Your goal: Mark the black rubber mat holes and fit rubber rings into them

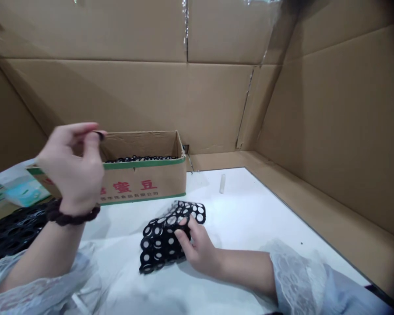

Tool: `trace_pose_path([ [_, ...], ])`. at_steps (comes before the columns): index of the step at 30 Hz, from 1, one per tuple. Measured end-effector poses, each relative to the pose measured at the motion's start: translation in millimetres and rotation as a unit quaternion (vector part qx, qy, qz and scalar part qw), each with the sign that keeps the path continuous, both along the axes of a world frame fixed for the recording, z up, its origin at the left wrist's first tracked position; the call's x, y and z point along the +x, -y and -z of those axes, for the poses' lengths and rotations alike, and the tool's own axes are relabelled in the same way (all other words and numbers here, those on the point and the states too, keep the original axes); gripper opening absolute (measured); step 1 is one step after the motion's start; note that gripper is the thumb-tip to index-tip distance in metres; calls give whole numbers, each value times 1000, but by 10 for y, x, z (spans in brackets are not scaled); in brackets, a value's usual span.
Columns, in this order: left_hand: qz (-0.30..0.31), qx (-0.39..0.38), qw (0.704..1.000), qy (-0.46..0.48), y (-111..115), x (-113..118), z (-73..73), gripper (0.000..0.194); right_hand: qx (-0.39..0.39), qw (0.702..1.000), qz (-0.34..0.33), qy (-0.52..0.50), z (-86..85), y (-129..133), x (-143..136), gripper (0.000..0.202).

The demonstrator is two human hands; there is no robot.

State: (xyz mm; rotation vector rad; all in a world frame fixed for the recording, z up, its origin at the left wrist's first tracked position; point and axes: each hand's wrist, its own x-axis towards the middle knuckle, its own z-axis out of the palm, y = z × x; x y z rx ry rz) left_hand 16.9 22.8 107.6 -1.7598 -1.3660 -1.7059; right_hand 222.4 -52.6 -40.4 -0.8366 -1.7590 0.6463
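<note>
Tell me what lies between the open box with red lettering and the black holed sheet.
Nothing: between the box and the sheet in the right hand, the head view shows only bare white tabletop.

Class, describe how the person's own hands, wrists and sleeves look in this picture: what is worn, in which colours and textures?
Both the left hand and the right hand are ungloved. A dark, gathered fabric band circles the left wrist; the right wrist shows none. The pale blue right sleeve ends in a white lace cuff; the left cuff is pale lace too.
</note>
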Motion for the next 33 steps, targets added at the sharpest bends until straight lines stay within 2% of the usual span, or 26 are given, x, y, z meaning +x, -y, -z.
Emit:
trace_pose_path([
  [1, -73, 50, 996, -23, -84, -109, 1, 34, 1, 1000, -4, -2, 8, -5, -4, 3],
  [2, -104, 53, 991, -68, -174, -210, 9, 34, -2, 1000, 0, -8, 10, -15, -6, 4],
  [5, -76, -66, 975, -196, -379, -374, 40, 30, -36, 998, 36, -23, 4, -57, 1, 7],
  [8, -53, -106, 967, -227, -322, -258, 45, 33, -62, 995, 67, -42, -1, -82, 19, 10],
  [10, 4, -153, 958, -241, -153, -75, 55, 34, -65, 994, 74, -54, 2, -83, 29, 12],
  [11, 85, -223, 931, -274, -57, 24, 71, 33, -64, 993, 76, -60, 5, -80, 33, 12],
  [12, 164, -290, 888, -316, 31, 119, 94, 33, -63, 993, 78, -65, 7, -77, 36, 13],
  [13, 212, -338, 846, -352, 105, 204, 122, 33, -64, 992, 79, -69, 9, -75, 38, 13],
  [14, 244, -371, 813, -378, 157, 272, 151, 31, -66, 992, 78, -71, 10, -73, 39, 14],
  [16, 263, -402, 783, -395, 197, 351, 193, 25, -69, 992, 78, -74, 6, -73, 39, 15],
  [18, 290, -435, 769, -367, 168, 354, 192, 22, -65, 993, 73, -71, -5, -73, 33, 15],
  [22, 401, -531, 709, -234, 83, 248, 82, 25, -34, 997, 62, -29, -24, -55, 12, 15],
  [23, 415, -543, 703, -199, 82, 225, 52, 26, -36, 997, 59, -23, -24, -48, 8, 15],
  [24, 419, -543, 708, -168, 92, 208, 29, 27, -47, 997, 54, -26, -22, -41, 5, 14],
  [25, 408, -528, 732, -139, 107, 195, 11, 28, -61, 996, 48, -36, -18, -35, 4, 14],
  [26, 378, -490, 777, -111, 120, 181, 1, 29, -76, 995, 41, -47, -15, -30, 5, 14],
  [27, 325, -421, 843, -78, 124, 160, -4, 30, -90, 994, 35, -56, -13, -26, 6, 14],
  [28, 247, -326, 911, -50, 112, 125, -5, 33, -100, 993, 29, -60, -11, -22, 8, 14],
  [29, 152, -221, 963, -35, 78, 73, -2, 36, -103, 993, 23, -59, -12, -19, 10, 13],
  [30, 53, -120, 991, -29, 22, 4, 3, 40, -101, 993, 18, -57, -14, -17, 11, 13],
  [31, -26, -61, 996, -57, -52, -78, 9, 42, -98, 993, 16, -56, -17, -17, 12, 13],
  [32, -77, -53, 990, -108, -136, -165, 14, 45, -96, 994, 16, -57, -19, -19, 12, 13],
  [33, -85, -71, 982, -156, -217, -246, 16, 53, -92, 994, 21, -61, -21, -24, 12, 12],
])
